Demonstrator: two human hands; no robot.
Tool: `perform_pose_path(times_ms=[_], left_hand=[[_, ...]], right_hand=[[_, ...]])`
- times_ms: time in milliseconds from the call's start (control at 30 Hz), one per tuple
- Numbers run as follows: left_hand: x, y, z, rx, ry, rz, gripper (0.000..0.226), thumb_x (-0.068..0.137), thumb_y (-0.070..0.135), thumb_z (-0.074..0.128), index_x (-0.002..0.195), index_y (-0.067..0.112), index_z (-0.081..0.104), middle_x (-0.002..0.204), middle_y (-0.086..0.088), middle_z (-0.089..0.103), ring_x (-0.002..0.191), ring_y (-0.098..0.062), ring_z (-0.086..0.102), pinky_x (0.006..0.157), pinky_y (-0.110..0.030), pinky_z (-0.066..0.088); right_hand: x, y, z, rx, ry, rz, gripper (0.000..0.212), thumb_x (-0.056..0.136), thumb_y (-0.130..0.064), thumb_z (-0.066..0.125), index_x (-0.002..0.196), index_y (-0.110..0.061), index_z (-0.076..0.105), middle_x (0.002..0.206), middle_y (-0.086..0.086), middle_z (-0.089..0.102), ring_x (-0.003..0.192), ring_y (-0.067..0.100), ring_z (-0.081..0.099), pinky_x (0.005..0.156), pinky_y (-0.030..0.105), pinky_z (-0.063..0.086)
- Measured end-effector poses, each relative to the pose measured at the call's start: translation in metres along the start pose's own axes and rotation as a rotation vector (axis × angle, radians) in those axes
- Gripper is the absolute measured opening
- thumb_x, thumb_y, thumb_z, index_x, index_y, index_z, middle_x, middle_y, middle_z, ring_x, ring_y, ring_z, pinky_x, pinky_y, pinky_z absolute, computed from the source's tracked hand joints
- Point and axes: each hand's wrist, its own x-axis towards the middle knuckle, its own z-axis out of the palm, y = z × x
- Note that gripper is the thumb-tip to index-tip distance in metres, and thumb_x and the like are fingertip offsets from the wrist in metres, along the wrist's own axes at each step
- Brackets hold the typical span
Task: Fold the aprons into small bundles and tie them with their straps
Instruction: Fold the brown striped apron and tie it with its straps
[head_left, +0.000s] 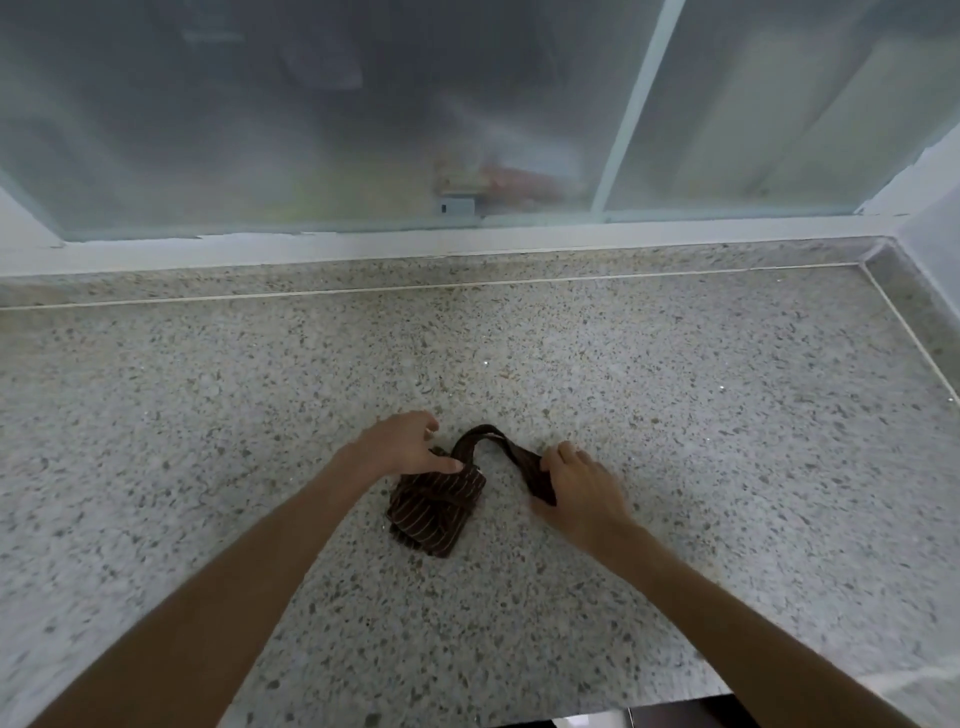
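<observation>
Head view: a brown pinstriped apron bundle (435, 512) lies on the speckled stone desk (675, 415), around the middle of it and somewhat toward the near edge. No container shows on the desk. The left hand (402, 444) reaches in from the near left, palm down, its thumb laid straight across the bundle's far end and the other fingers curled at that end; whether they hold cloth I cannot tell. The right hand (579, 483) comes in from the near right, resting on the desk just beside the bundle, its fingers curled round the dark strap (501, 441). The strap rises from the bundle's far end, arches over and runs down into the right hand. The bundle's long axis runs from the near edge toward the far edge, tilted slightly right at the far end. Behind the desk's far edge stands a frosted sliding window (311, 130).
</observation>
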Motion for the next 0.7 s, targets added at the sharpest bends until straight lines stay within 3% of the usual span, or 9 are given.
perform_pose_path(times_ms=[100, 167, 233, 267, 367, 433, 500, 567, 700], left_hand=[[0.009, 0.000, 0.001, -0.030, -0.081, -0.031, 0.076, 0.080, 0.046, 0.068, 0.140, 0.008, 0.039, 0.141, -0.008, 0.044, 0.127, -0.024, 0.045, 0.106, -0.035, 0.038], [0.010, 0.000, 0.004, -0.017, -0.121, 0.013, 0.060, 0.083, 0.039, 0.067, 0.133, 0.011, 0.050, 0.135, -0.008, 0.052, 0.120, -0.023, 0.051, 0.102, -0.035, 0.042], [0.010, -0.003, 0.009, 0.011, -0.135, 0.066, 0.041, 0.085, 0.035, 0.065, 0.122, 0.017, 0.062, 0.123, -0.005, 0.061, 0.109, -0.021, 0.057, 0.095, -0.033, 0.046], [0.008, -0.001, 0.010, 0.037, -0.115, 0.101, 0.036, 0.085, 0.035, 0.065, 0.119, 0.020, 0.064, 0.120, -0.003, 0.062, 0.107, -0.020, 0.057, 0.094, -0.033, 0.046], [-0.002, 0.008, 0.009, 0.152, -0.042, 0.177, 0.033, 0.086, 0.037, 0.063, 0.116, 0.024, 0.064, 0.118, 0.003, 0.056, 0.110, -0.018, 0.053, 0.092, -0.030, 0.042], [-0.010, 0.014, 0.007, 0.191, -0.024, 0.242, 0.031, 0.085, 0.039, 0.064, 0.113, 0.026, 0.065, 0.116, 0.005, 0.056, 0.110, -0.016, 0.053, 0.091, -0.030, 0.041], [-0.017, 0.021, 0.002, 0.178, -0.046, 0.343, 0.025, 0.083, 0.037, 0.067, 0.106, 0.028, 0.068, 0.110, 0.008, 0.060, 0.106, -0.014, 0.055, 0.092, -0.032, 0.043], [-0.027, 0.036, -0.002, 0.195, -0.071, 0.454, 0.018, 0.082, 0.035, 0.068, 0.100, 0.030, 0.068, 0.098, 0.011, 0.060, 0.098, -0.011, 0.056, 0.090, -0.031, 0.044], [-0.051, 0.074, -0.004, 0.132, -0.047, 0.638, 0.029, 0.082, 0.035, 0.069, 0.109, 0.026, 0.065, 0.102, 0.009, 0.060, 0.098, -0.010, 0.056, 0.088, -0.030, 0.045]], right_hand=[[0.000, 0.012, -0.003, 0.132, 0.036, 0.003, 0.016, 0.096, -0.024, 0.045, 0.104, -0.018, 0.057, 0.102, 0.001, 0.060, 0.091, 0.018, 0.055, 0.075, 0.025, 0.040], [-0.003, 0.021, -0.021, 0.515, 0.004, 0.143, 0.010, 0.097, -0.020, 0.047, 0.091, -0.018, 0.053, 0.084, 0.002, 0.064, 0.075, 0.019, 0.059, 0.066, 0.025, 0.046], [-0.005, 0.030, -0.049, 1.037, -0.109, 0.313, 0.009, 0.097, -0.014, 0.049, 0.092, -0.011, 0.056, 0.069, 0.004, 0.066, 0.065, 0.020, 0.063, 0.074, 0.030, 0.053], [-0.012, 0.037, -0.069, 1.167, -0.206, 0.329, 0.011, 0.096, -0.014, 0.050, 0.094, -0.008, 0.060, 0.062, 0.003, 0.064, 0.059, 0.017, 0.061, 0.074, 0.029, 0.054], [-0.041, 0.057, -0.127, 0.876, -0.572, 0.240, 0.023, 0.094, -0.027, 0.056, 0.078, -0.014, 0.067, 0.056, -0.001, 0.059, 0.052, 0.011, 0.056, 0.068, 0.026, 0.052], [-0.066, 0.066, -0.159, 0.709, -0.678, 0.205, 0.023, 0.092, -0.028, 0.058, 0.082, -0.010, 0.068, 0.063, -0.001, 0.065, 0.061, 0.011, 0.061, 0.066, 0.021, 0.050], [-0.091, 0.072, -0.182, 0.804, -0.555, 0.103, 0.023, 0.092, -0.026, 0.058, 0.087, -0.006, 0.068, 0.080, 0.001, 0.070, 0.083, 0.013, 0.066, 0.078, 0.015, 0.050], [-0.117, 0.070, -0.199, 1.055, -0.292, 0.034, 0.030, 0.086, -0.036, 0.066, 0.089, -0.006, 0.069, 0.093, 0.004, 0.070, 0.099, 0.014, 0.064, 0.091, 0.014, 0.044], [-0.166, 0.054, -0.220, 1.433, 0.071, -0.019, 0.033, 0.062, -0.043, 0.083, 0.075, -0.017, 0.068, 0.069, 0.001, 0.061, 0.073, 0.013, 0.060, 0.097, 0.032, 0.048]])
